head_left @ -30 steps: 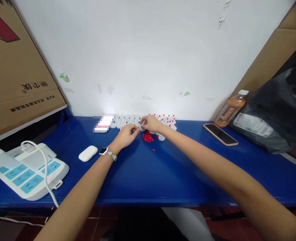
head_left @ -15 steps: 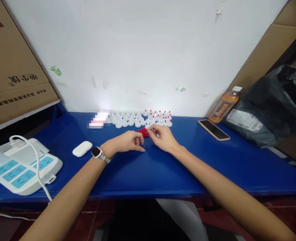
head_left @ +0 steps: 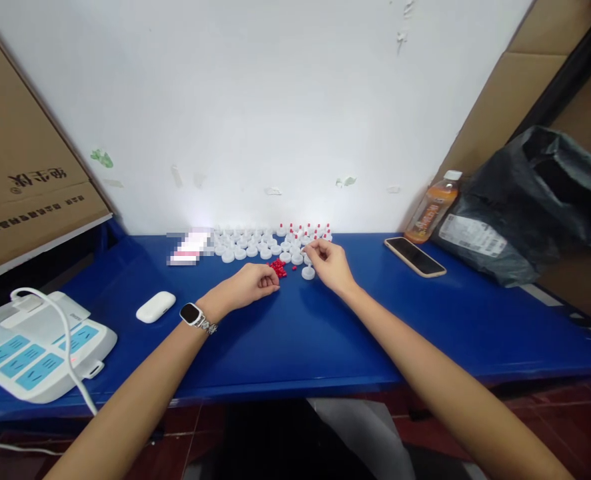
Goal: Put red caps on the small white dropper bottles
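Observation:
My right hand (head_left: 329,268) is closed in a pinch at the spout of a white nozzle cap (head_left: 308,273), in front of the other caps. My left hand (head_left: 254,285) has its fingers curled together beside a small pile of red tips (head_left: 278,268); whatever those fingers hold, if anything, is hidden. One loose red tip (head_left: 294,268) lies between the pile and the pinched cap. Behind both hands, several white nozzle caps (head_left: 252,251) stand in rows along the wall. Those at the right, behind my right hand, carry red tips (head_left: 328,227) on their spouts.
To the left are a white earphone case (head_left: 156,307), a white power strip (head_left: 45,363) with a cable and a cardboard box (head_left: 35,133). A phone (head_left: 415,257), an orange drink bottle (head_left: 431,208) and a black plastic bag (head_left: 505,200) lie to the right on the blue table (head_left: 295,340).
My right hand has moved from the red pile to the right, and a white cap now shows at its fingertips. My left fingers have curled in closer. The view has shifted slightly.

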`<action>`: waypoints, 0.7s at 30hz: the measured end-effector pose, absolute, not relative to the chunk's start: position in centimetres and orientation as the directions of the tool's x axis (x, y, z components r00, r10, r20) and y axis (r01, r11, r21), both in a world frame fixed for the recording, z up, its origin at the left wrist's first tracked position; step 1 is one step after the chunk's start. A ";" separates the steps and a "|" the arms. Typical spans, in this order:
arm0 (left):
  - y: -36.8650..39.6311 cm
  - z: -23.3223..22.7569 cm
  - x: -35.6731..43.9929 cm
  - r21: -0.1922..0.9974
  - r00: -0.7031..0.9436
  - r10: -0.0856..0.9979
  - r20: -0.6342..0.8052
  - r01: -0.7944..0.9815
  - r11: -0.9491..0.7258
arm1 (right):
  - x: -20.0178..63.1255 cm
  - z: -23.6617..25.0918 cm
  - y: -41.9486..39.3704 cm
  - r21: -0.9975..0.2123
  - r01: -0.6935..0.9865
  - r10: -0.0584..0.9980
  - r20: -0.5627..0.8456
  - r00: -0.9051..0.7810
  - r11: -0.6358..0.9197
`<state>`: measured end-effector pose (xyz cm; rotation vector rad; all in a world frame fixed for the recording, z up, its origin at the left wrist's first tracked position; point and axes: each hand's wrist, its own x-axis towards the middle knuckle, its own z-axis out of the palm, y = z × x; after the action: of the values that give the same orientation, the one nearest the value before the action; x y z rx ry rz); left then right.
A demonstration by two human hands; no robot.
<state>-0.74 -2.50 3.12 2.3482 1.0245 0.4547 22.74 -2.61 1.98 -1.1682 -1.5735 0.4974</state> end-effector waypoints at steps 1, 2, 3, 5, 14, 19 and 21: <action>-2.3 3.1 -0.7 0.587 0.649 0.752 0.120 0.564 -0.581 | 22.9 1.9 -2.5 -0.800 0.424 0.872 0.487 0.046 0.424; -2.1 3.2 -0.7 0.579 0.636 0.756 0.155 0.562 -0.591 | 22.9 1.9 -2.4 -0.803 0.425 0.876 0.480 0.046 0.418; -1.8 3.4 -0.6 0.565 0.619 0.762 0.191 0.565 -0.601 | 23.0 1.9 -2.4 -0.804 0.427 0.878 0.477 0.047 0.414; -1.2 3.8 -0.3 0.518 0.590 0.770 0.244 0.591 -0.618 | 23.1 2.0 -2.3 -0.803 0.434 0.878 0.476 0.052 0.410; 0.6 3.9 1.3 0.334 0.572 0.750 0.333 0.672 -0.661 | 24.9 1.9 -1.3 -0.829 0.442 0.892 0.435 0.126 0.342; 3.2 5.1 4.1 0.291 0.517 0.748 0.417 0.704 -0.648 | 24.6 1.6 -1.1 -0.847 0.412 0.901 0.417 0.122 0.336; 4.9 5.4 5.7 0.282 0.483 0.771 0.415 0.737 -0.614 | 24.4 1.6 -1.2 -0.846 0.413 0.902 0.416 0.112 0.339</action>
<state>5.66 4.92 5.38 2.6487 1.3486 0.7939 24.37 -1.19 1.56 -1.2571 -1.4928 0.5539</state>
